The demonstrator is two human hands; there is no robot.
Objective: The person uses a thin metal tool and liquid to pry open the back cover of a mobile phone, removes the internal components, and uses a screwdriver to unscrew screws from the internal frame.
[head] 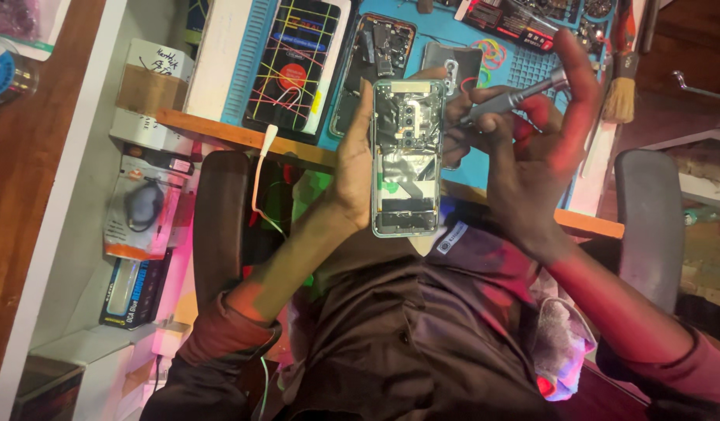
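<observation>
The blue repair mat covers the table near its front edge. Above that edge, the left hand grips an opened smartphone, back cover already off. The right hand has its fingers closed around a grey screwdriver at the phone's upper side; inner shields are still in place.

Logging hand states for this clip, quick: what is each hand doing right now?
Left hand: closed around the opened phone, holding it up by its edge.
Right hand: closed on a grey screwdriver, its tip toward the phone.
</observation>
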